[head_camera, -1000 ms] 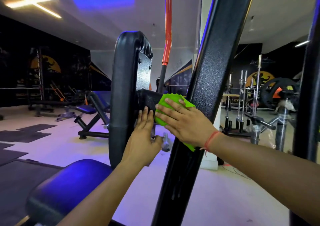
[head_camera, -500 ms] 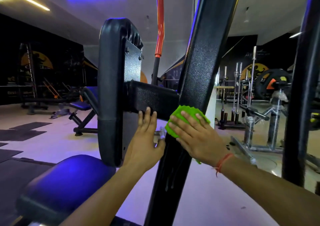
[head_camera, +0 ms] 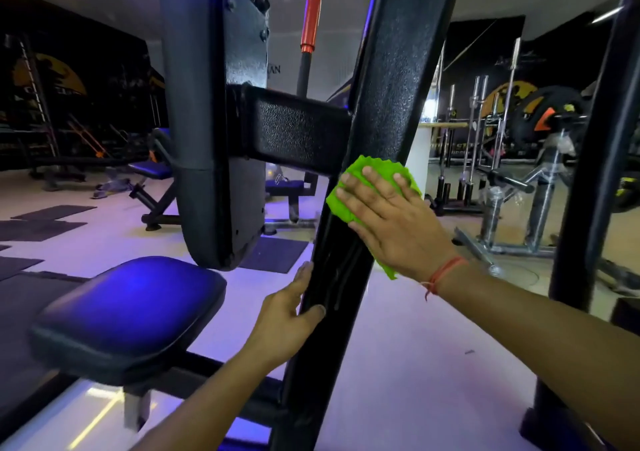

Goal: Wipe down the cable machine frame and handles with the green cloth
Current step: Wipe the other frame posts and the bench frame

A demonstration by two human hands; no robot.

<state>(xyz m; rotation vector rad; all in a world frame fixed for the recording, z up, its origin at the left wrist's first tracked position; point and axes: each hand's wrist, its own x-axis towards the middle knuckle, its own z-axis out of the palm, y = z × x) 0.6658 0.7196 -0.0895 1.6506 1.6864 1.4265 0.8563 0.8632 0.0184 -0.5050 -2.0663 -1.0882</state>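
Closest to the camera, lower middle of the frame, the left hand (head_camera: pixel 289 315) grips the slanted black frame post (head_camera: pixel 388 111), thumb on the front face and fingers curled round the left edge, looks like it's just bracing. A bit higher, middle right, the right hand (head_camera: pixel 398 222) lies flat with fingers straight and spread, pressing the green cloth (head_camera: pixel 372 173) against the same post just below the cross arm (head_camera: pixel 298 128). Cloth looks thin, soft and floppy, weighs nothing I'd guess, so a flat palm beats pinching it or it'll bunch up. The post looks stiff, with a pebbly finish, probably drags on the cloth a bit. Left of that there's the blue seat pad (head_camera: pixel 131 308) and the back pad (head_camera: pixel 211 111) above it. No containers anywhere I can spot, just barbells and a bench further back.
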